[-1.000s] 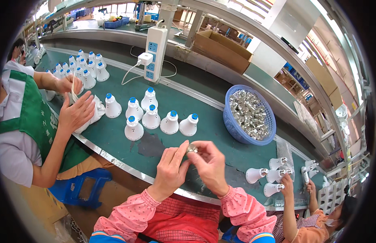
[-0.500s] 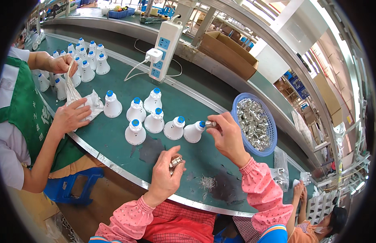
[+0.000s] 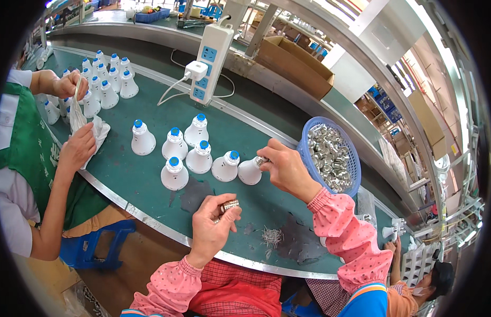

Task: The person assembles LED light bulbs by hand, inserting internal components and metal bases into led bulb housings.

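Note:
My right hand pinches a silver metal screw cap over the top of a white bulb body, which leans slightly toward it. The fingers hide that bulb's top. Lower and to the left, my left hand is closed around silver screw caps, one between thumb and forefinger and another partly hidden in the palm. Several more white bulb bodies with blue tops stand upright on the green bench, the closest being one bulb body just left of the capped one.
A blue plastic basket of screw caps stands at the right. Thin metal pins lie in a pile near the front edge. A white power strip rises behind. At left, a co-worker in a green apron handles white cloth beside more bulbs.
My right hand has moved left, bringing the screw cap onto the bulb's blue top, which is now covered. My left hand has barely moved. The co-worker's lower hand has shifted left with the cloth.

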Available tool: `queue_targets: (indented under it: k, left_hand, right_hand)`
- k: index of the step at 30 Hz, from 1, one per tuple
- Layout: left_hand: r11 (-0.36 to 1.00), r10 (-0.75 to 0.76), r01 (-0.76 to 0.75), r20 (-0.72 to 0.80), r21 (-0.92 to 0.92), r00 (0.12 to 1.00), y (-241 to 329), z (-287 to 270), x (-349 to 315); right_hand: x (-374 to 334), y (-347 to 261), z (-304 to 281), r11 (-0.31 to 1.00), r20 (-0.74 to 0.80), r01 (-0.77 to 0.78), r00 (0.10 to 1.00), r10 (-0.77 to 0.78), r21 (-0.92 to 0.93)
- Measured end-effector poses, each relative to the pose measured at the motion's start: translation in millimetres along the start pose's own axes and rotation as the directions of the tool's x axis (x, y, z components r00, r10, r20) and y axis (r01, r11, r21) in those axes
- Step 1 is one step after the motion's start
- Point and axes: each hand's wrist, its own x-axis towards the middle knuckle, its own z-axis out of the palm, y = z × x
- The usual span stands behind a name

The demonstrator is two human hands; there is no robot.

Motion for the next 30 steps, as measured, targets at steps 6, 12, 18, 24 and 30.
queue_targets:
  k: [6,12,18,24,30]
  left_hand:
    - [0.941,-0.173,0.148,-0.056,-0.303,0.983,4.1,-6.4,6.3]
    - [0.866,-0.197,0.249,0.162,-0.433,0.967,9.5,-6.4,5.6]
    - [0.812,-0.228,0.292,0.185,-0.506,0.956,-8.1,-18.6,2.9]
    - [0.842,-0.201,0.213,0.078,-0.496,0.977,-5.7,-12.7,5.7]
    - [0.894,-0.170,0.179,0.057,-0.410,0.984,-6.9,-9.3,7.5]
  right_hand:
    - [-27.3,-58.5,-12.6,0.983,-0.132,0.028,0.991,-0.003,0.184]
    - [-43.5,-78.7,4.3,0.890,0.071,-0.032,0.997,0.000,0.455]
    - [-44.0,-82.8,15.2,0.831,0.106,-0.140,0.990,0.098,0.538]
    - [-29.5,-77.6,11.1,0.293,0.302,-0.424,0.874,0.381,0.857]
    - [-18.7,-57.1,2.7,0.076,0.342,-0.409,0.839,0.423,0.909]
